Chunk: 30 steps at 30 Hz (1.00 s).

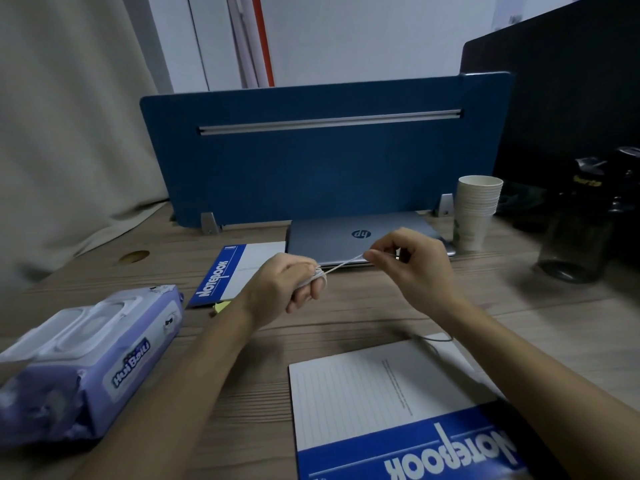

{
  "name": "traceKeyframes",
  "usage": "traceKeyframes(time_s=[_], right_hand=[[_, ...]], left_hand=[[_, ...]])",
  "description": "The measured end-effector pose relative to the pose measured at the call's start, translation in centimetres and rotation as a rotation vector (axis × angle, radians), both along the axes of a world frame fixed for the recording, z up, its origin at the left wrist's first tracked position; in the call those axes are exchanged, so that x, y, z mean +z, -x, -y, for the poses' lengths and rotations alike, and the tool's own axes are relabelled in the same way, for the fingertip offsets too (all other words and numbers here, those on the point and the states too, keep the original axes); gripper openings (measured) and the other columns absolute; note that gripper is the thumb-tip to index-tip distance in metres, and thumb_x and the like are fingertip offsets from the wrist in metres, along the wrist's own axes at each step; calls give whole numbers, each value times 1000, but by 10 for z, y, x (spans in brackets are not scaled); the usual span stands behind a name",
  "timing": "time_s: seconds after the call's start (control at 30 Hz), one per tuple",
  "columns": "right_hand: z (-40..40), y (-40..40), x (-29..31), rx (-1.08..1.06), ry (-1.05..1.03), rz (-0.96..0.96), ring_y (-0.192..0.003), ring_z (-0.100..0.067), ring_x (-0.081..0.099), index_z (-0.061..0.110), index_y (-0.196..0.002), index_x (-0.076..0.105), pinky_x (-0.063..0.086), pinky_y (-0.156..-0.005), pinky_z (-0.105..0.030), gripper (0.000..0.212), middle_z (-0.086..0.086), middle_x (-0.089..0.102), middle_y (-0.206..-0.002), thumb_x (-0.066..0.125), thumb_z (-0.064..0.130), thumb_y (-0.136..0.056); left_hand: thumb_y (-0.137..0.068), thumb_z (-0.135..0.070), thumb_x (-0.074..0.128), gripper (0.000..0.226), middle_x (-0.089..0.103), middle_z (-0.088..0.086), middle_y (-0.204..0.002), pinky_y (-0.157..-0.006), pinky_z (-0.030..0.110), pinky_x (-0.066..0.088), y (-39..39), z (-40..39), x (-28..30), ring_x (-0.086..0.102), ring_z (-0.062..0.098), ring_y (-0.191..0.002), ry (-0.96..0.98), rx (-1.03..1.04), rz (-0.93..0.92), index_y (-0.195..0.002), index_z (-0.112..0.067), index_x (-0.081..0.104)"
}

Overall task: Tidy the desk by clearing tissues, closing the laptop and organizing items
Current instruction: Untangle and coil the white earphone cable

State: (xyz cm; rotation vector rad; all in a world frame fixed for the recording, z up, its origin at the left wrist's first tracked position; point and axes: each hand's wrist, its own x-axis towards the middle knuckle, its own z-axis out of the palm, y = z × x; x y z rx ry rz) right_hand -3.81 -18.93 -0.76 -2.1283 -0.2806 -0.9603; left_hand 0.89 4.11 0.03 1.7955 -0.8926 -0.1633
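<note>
Clearly the thin white cord point(341, 266) above the desk point(363, 317) is light and limp: your left hand point(282, 289) grips its coil, your right hand point(408, 261) pinches the taut end, so keep tension

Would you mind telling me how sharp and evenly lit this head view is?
Head view: dim, flat light; the dark bottle at right is smeared by blur, while the laptop logo and both hands, left and right, read clearly; wide-angle distortion bows the blue divider and desk edges.
</note>
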Motion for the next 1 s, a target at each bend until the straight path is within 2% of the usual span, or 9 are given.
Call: traceKeyframes(time_s=[0.17, 0.37, 0.5, 0.6, 0.7, 0.77, 0.83, 0.9, 1.0], right_hand=[[0, 0, -2, 19, -15, -24, -62, -7, 52, 17, -76, 70, 34, -58, -12, 9, 7, 62, -69, 75, 20, -84], [-2, 0, -6, 214, -61, -172, -68, -2, 57, 14, -85, 74, 40, -63, -15, 7, 1, 67, -78, 69, 10, -88], [-1, -2, -4, 244, -160, -242, -76, -6, 64, 14, -89, 75, 49, -72, -28, 11, 3, 72, -83, 66, 8, -90], [-1, -1, -1, 244, -196, -273, -67, 4, 57, 18, -83, 73, 45, -69, -23, 15, 6, 70, -78, 65, 7, -89], [-4, 0, 1, 234, -210, -308, -80, -10, 63, 26, -75, 70, 49, -77, -33, 25, 3, 70, -85, 65, 4, -88], [-6, 1, 1, 258, -240, -335, -86, -17, 65, 26, -75, 73, 49, -79, -31, 28, 5, 68, -88, 63, 2, -87], [-7, 2, 1, 301, -256, -344, -86, -10, 65, 23, -78, 76, 48, -76, -20, 19, 8, 69, -86, 67, 9, -87], [-8, 4, 2, 322, -242, -341, -86, -6, 68, 22, -81, 77, 49, -78, -21, 6, 6, 73, -85, 74, 27, -83], [-9, 6, 2, 381, -256, -370, -87, -10, 72, 25, -84, 77, 55, -83, -26, 32, 3, 76, -84, 80, 50, -66]], left_hand=[[-95, -28, 38, 40, 47, 3, -53, -44, 22, 36, 1, 1, 0, 43, 12, -45, 32, 39, 23, -69, -6, 59], [-100, -34, 43, 37, 51, -2, -61, -48, 17, 41, 0, -4, -5, 54, 12, -54, -45, -113, -118, -83, -15, 69], [-101, -33, 44, 38, 48, -5, -59, -47, 16, 39, 1, -3, -8, 49, 9, -52, -99, -171, -172, -85, -11, 70], [-99, -32, 44, 39, 42, -4, -56, -44, 16, 33, 1, -4, -6, 40, 9, -47, -70, -197, -248, -78, -9, 67], [-96, -30, 46, 39, 34, 3, -55, -43, 19, 29, 0, -4, -3, 31, 11, -46, -17, -198, -297, -73, -4, 64], [-95, -30, 47, 39, 33, 3, -55, -43, 20, 27, 1, -3, -2, 30, 11, -45, -12, -185, -293, -70, -6, 63], [-95, -31, 46, 38, 34, 0, -54, -44, 21, 26, 2, -2, -2, 29, 10, -46, -20, -169, -279, -67, -10, 61], [-96, -32, 44, 38, 34, -4, -53, -45, 21, 26, 3, -1, -2, 29, 10, -46, -35, -166, -269, -65, -14, 56], [-98, -34, 42, 38, 34, -5, -53, -46, 20, 29, 6, 2, -3, 31, 10, -47, -77, -188, -266, -64, -18, 49]])
